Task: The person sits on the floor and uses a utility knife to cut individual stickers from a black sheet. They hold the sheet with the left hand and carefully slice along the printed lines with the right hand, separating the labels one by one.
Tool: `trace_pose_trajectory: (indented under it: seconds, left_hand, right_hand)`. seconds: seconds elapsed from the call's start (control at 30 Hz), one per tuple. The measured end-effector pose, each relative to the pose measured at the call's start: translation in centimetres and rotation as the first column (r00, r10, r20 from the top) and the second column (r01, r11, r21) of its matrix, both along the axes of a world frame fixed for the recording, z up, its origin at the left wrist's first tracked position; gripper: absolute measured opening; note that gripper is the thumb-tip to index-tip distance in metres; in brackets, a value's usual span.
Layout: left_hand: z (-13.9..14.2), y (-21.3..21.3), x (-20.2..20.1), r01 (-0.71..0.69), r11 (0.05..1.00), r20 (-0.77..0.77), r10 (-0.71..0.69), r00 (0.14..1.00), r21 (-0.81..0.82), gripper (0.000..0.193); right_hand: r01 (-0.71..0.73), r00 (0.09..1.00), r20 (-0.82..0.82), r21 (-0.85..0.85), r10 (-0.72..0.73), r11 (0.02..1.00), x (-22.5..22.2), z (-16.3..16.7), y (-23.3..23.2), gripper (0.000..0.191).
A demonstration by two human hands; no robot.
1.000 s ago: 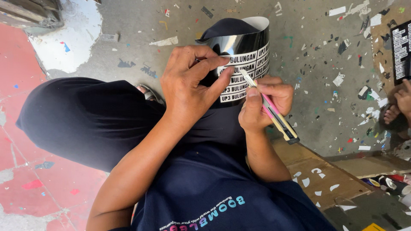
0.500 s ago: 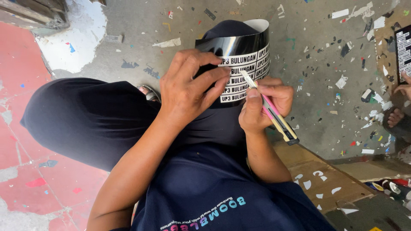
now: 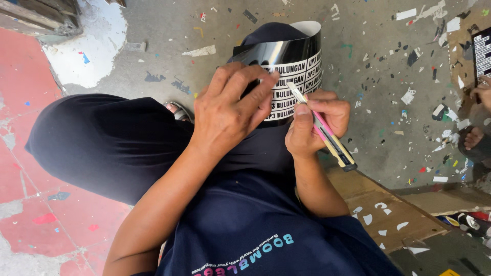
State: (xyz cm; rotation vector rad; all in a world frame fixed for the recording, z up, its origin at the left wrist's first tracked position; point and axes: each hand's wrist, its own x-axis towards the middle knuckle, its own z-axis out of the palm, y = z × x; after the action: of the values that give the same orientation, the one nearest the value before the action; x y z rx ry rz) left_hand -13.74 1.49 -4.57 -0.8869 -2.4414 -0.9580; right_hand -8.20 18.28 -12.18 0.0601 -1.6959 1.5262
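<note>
Vinyl sticker sheet (image 3: 299, 64), glossy black and curled up into a standing arc, rests on the person's raised knee above the concrete floor (image 3: 368, 51); rows of white rectangular labels with dark lettering run across its lower half, and its pale underside shows at the curled top edge. Dark trousers (image 3: 107, 143) cover both bent legs, and a dark blue shirt (image 3: 266, 230) with light lettering fills the lower middle of the view.

Toward the floor's left edge the surface is painted red (image 3: 20, 194), with a worn white patch (image 3: 87, 51) near the top left corner. Flattened brown cardboard (image 3: 399, 220) lies at the lower right, dotted with small white cut-outs. Coloured and white scraps of sticker are scattered over the grey concrete, thickest toward the right edge.

The left hand (image 3: 230, 112) is closed over the sheet's lower left part, fingers pressed flat on the labels and thumb hidden behind. The right hand (image 3: 314, 125) is closed round a utility knife (image 3: 327, 135) with a pink and yellow handle, held like a pen; its blade tip touches a label just beside the left fingertips. Another person's hand (image 3: 481, 94) shows at the right edge beside a second black labelled sheet (image 3: 481, 53).
</note>
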Motion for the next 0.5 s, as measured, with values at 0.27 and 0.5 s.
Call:
trace_pose_trajectory:
  seconds: [0.27,0.5]
  left_hand:
    - [-0.54,-0.65,-0.44,0.037,0.998,0.026,-0.038,0.999,0.055,0.020]
    - [-0.20,-0.55,-0.49,0.077,0.996,-0.001,-0.077,0.997,0.048,0.027]
  right_hand:
    - [-0.023,1.000,-0.009,-0.040,0.022,0.999,-0.02,-0.01,-0.18,0.019]
    - [-0.027,1.000,-0.016,-0.037,0.026,0.999,0.06,-0.07,-0.10,0.018]
